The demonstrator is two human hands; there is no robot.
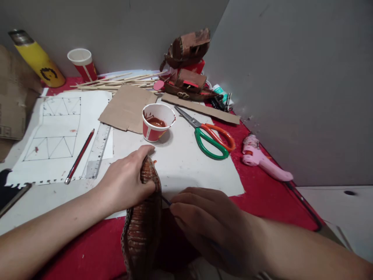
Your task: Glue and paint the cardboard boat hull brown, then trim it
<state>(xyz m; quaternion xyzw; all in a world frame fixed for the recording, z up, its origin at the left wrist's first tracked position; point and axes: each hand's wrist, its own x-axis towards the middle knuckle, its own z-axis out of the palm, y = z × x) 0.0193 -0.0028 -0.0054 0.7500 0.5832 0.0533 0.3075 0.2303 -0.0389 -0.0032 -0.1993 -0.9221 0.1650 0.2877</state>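
Note:
A long, curved cardboard piece [143, 229], coated in wet-looking brown paint, stands at the front edge of the table. My left hand [128, 182] grips its upper end between thumb and fingers. My right hand [206, 221] is closed around a thin dark brush or stick [166, 200], whose tip meets the right side of the piece; the tip itself is hidden. Just beyond my left hand sits a paper cup [150, 132] holding brown paint, with drips on its rim.
Scissors [210, 138] and a pink glue gun [264, 159] lie to the right. Cardboard sheets [128, 107], wooden sticks [122, 82] and brown cardboard models [190, 79] are behind. At left are a ruler [98, 151], pencil [80, 156], drawing [58, 128], red cup [84, 68] and yellow bottle [39, 62].

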